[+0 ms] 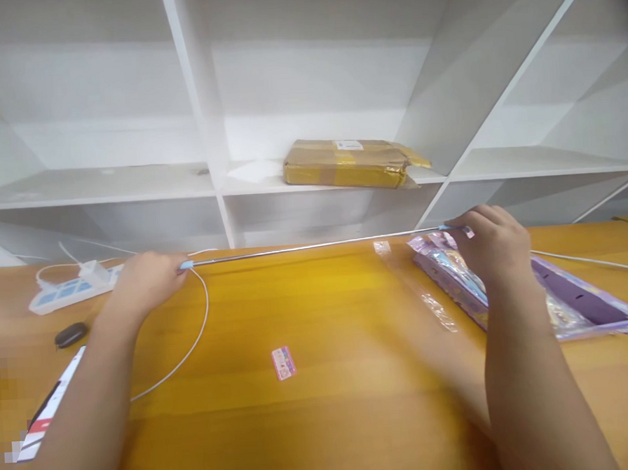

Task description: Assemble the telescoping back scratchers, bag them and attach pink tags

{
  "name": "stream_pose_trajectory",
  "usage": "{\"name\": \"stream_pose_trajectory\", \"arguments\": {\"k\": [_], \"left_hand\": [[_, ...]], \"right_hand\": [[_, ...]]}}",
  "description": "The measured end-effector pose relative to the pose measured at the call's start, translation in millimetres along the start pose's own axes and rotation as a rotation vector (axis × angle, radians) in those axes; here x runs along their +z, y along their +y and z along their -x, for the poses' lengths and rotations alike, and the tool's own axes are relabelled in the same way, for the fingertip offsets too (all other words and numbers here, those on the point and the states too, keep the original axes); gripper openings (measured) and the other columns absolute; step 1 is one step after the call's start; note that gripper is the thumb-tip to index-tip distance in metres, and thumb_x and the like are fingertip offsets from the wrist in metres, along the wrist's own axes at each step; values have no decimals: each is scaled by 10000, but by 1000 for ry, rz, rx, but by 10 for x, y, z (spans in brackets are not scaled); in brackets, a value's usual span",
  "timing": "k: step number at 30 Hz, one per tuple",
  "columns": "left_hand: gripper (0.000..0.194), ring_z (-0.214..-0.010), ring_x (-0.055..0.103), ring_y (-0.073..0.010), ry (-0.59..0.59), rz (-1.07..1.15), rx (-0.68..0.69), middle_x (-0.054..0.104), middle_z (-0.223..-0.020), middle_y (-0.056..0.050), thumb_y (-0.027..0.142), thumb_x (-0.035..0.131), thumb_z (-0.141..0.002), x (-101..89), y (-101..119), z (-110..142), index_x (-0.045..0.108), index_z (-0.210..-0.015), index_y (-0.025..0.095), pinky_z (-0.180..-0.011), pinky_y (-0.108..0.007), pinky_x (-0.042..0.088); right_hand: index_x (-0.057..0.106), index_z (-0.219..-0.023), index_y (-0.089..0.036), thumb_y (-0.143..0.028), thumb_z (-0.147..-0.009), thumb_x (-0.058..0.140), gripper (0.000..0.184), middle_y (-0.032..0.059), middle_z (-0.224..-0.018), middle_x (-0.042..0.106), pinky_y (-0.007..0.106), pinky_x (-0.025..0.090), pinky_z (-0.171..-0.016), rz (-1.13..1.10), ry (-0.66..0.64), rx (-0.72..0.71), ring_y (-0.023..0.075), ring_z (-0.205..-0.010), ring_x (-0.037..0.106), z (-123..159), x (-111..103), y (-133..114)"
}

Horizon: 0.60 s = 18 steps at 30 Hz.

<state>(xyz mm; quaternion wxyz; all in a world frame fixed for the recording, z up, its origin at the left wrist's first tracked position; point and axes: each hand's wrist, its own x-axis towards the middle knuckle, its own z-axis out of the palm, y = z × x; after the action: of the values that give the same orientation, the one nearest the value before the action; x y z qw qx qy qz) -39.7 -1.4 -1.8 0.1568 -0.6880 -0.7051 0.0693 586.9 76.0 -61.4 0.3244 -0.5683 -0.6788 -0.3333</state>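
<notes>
A thin silvery telescopic rod with light-blue ends stretches almost level between my two hands, above the far part of the wooden table. My left hand is closed around its left end, near a white power strip. At the other end, my right hand grips the rod, with a small bit of the end showing past the fingers. Below my right hand lies a purple box holding clear plastic-wrapped contents, partly hidden by my forearm. A small pink card lies on the table between my arms.
White shelving rises behind the table, with a taped cardboard parcel on one shelf. At left are the power strip, a black oval object and a white cable. Clear plastic wrappers lie near the box.
</notes>
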Motion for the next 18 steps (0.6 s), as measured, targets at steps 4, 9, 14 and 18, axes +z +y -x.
{"name": "stream_pose_trajectory", "arguments": {"k": [4,9,14,18], "left_hand": [[277,-787,719,-340,-11,-17,0,739,-777,-117,304,486,-967,-22,21,19,750,-909,244,-677,-357,389],[295,-873,755,-360,1,-4,63,779,-872,-145,322,481,-972,11,268,23,755,-934,221,-709,-373,453],[328,-884,765,-349,-13,42,64,787,-907,-164,292,467,-986,136,669,32,787,-992,219,-714,-379,491],[361,-876,770,-336,-43,96,55,789,-914,-168,297,442,-1007,231,885,40,796,-1044,232,-715,-377,501]], "right_hand": [[679,-807,-233,-297,-985,640,193,96,-875,716,329,441,-760,-51,-30,14,243,-854,584,-25,-23,-92],[684,-870,-214,-222,-1019,594,174,83,-895,704,313,435,-764,-134,-45,-191,228,-888,598,-85,19,-511],[644,-847,-201,-166,-1041,556,216,53,-843,643,302,373,-703,-131,-98,-367,205,-832,552,-94,50,-1080],[628,-850,-199,-139,-1072,509,259,47,-817,607,306,349,-692,-124,-53,-422,204,-799,508,-68,46,-1293]]}}
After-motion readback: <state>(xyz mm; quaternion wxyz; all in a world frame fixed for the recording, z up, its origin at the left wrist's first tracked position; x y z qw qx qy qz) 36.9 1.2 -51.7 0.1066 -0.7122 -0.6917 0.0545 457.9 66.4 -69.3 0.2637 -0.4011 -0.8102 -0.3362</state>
